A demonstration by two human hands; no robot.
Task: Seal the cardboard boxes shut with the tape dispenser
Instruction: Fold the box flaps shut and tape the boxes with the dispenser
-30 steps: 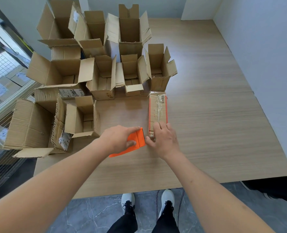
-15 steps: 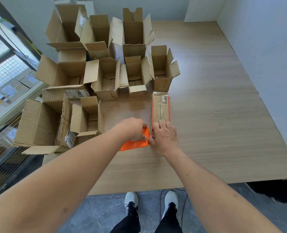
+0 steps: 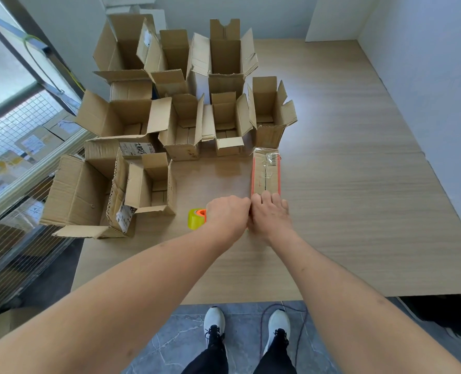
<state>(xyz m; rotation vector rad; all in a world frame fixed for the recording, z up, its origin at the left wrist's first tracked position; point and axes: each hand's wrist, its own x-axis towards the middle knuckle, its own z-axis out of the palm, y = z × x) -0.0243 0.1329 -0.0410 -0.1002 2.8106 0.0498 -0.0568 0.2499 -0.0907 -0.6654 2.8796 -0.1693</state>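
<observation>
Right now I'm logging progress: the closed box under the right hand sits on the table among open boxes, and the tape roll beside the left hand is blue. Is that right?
Not quite. The head view shows the tape roll is yellow-green with an orange core, not blue. The rest holds: the closed box lies under the right hand on the table, near the open boxes, with the left hand beside the roll.

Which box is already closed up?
The small box with orange edges right by the hands; its flaps are folded flat, while all the other boxes stand open.

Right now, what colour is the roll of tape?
Yellow-green, on an orange core: tape roll, head view.
</observation>
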